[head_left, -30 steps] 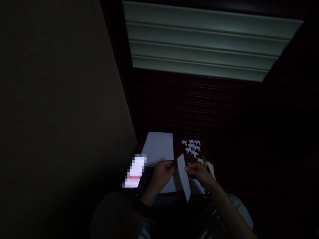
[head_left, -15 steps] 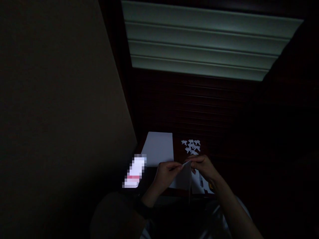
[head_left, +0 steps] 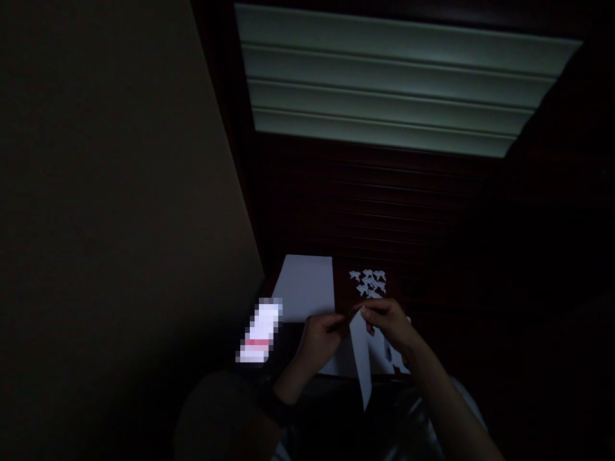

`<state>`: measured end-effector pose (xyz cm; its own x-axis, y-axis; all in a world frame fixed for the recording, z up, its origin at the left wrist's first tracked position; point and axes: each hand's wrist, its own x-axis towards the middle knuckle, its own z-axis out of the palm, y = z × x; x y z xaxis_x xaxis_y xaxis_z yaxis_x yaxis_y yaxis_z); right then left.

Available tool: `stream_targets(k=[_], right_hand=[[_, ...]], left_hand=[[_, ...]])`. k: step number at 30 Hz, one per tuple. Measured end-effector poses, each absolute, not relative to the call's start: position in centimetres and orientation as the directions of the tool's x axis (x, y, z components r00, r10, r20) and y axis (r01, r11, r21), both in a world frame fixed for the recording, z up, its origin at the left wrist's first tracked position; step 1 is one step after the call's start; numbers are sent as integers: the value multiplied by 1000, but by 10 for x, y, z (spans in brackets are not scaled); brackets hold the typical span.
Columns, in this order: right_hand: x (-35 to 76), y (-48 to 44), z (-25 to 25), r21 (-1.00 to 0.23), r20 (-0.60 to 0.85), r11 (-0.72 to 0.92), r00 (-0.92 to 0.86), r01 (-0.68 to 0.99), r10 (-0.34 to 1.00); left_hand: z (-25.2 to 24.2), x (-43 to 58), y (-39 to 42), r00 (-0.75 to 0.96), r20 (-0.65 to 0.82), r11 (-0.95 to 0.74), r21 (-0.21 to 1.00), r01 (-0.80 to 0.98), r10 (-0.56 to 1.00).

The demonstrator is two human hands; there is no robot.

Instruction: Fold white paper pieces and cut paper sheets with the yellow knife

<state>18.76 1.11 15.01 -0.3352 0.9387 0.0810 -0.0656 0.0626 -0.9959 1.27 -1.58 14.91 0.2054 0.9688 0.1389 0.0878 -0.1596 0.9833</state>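
Observation:
A sheet of white paper [head_left: 361,362] hangs nearly edge-on between my hands over the table's near edge. My right hand [head_left: 391,322] pinches its top edge between thumb and fingers. From the other side, my left hand [head_left: 319,341] is closed at the sheet's upper left edge; its fingertips are dark and partly hidden. Just beyond my right hand lies a small pile of white paper cut-outs [head_left: 369,282] with jagged outlines. More white paper [head_left: 336,365] lies flat under my hands. A pen-like object [head_left: 388,350] rests near my right wrist.
A large white sheet [head_left: 307,285] lies at the back left of the dark table. To its near left is a lit phone screen [head_left: 261,331], blurred out. A pale wall [head_left: 120,160] rises at the left, and slatted panels [head_left: 394,77] stand behind the table.
The held sheet has turned so more of its white face shows, and its lower end hangs lower. My right hand has shifted slightly left along the top edge.

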Motion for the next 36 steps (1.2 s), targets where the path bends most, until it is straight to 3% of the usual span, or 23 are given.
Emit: stream_targets(k=[6,15,23,26,29,33,36], right_hand=[[184,9,151,-997,70,64,-268,-31,961],[168,8,147,-989,142,143,-24,23,990],[163,10,135,-958,243,193,241,214,940],[164,12,133,-946,257,180,286,270,923],[166,10,132,-965,199,147,238,218,951],[172,5,126,-999,27,28,-10,32,1000],[177,3,119,-997,-73,-76,-151,-19,986]], left_hand=[[150,15,-18,212,117,-125,992,23,970],[134,16,-10,117,156,-167,982,92,981],[137,18,-15,116,39,-25,993,-118,992],[133,20,-16,131,65,-56,996,-74,989],[125,20,-14,93,41,-39,999,-19,995],[120,13,-8,51,-16,19,998,-62,999],[122,8,-7,20,-39,41,994,-106,999]])
